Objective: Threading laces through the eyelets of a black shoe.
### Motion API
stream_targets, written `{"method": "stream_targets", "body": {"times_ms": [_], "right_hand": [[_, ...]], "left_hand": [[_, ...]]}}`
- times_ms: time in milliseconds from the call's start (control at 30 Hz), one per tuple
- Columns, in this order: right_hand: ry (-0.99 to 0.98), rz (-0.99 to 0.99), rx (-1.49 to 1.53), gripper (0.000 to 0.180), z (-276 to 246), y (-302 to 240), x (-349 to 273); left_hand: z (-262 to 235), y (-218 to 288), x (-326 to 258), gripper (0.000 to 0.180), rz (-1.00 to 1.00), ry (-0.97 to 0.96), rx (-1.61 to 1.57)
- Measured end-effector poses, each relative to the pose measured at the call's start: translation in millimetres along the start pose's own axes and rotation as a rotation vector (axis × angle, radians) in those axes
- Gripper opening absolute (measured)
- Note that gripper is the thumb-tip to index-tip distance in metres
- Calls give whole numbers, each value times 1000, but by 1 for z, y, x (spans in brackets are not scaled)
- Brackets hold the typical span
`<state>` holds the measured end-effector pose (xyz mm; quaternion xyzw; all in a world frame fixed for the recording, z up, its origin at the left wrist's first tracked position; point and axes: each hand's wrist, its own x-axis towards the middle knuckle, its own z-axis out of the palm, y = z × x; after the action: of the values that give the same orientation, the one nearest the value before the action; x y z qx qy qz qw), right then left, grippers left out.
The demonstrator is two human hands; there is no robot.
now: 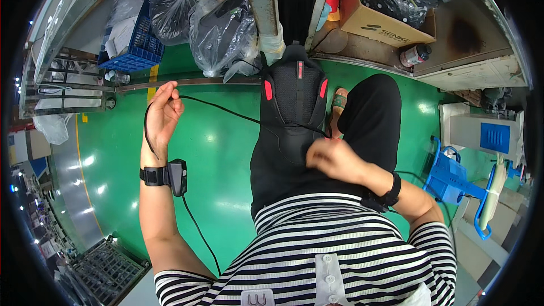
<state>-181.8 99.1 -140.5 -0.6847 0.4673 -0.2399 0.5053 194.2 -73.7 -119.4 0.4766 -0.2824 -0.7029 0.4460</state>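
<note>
A black shoe [294, 99] with red patches on its sides lies over my lap, toe end partly lost against my black trousers. My left hand [165, 112] is raised out to the left, fingers pinched on a black shoelace [218, 107]. The lace runs taut from those fingers to the shoe, and its loose end hangs down past my wrist. Over my thigh, just below the shoe, my right hand [335, 160] is blurred by motion. Its fingers are smeared, so whether they hold anything is unclear.
Ahead on the left stand a blue crate [133, 48] and clear plastic bags [221, 37]. A cardboard box [385, 22] and a small bottle [415, 55] sit on the shelf at the right. Blue-framed equipment [450, 178] stands right of me, above the green floor [215, 158].
</note>
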Motion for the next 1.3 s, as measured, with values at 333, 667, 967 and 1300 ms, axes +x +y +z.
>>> {"method": "stream_targets", "body": {"times_ms": [333, 667, 967, 1300], "right_hand": [[414, -137, -127, 18, 6, 37, 29], [88, -116, -291, 9, 5, 12, 11], [368, 255, -407, 34, 3, 11, 6], [257, 615, 954, 21, 10, 39, 16]], "left_hand": [[-60, 105, 9, 20, 499, -125, -296], [-38, 36, 9, 22, 180, -20, 45], [20, -26, -9, 22, 64, -70, 199], [-10, 44, 19, 21, 391, 70, 27]]}}
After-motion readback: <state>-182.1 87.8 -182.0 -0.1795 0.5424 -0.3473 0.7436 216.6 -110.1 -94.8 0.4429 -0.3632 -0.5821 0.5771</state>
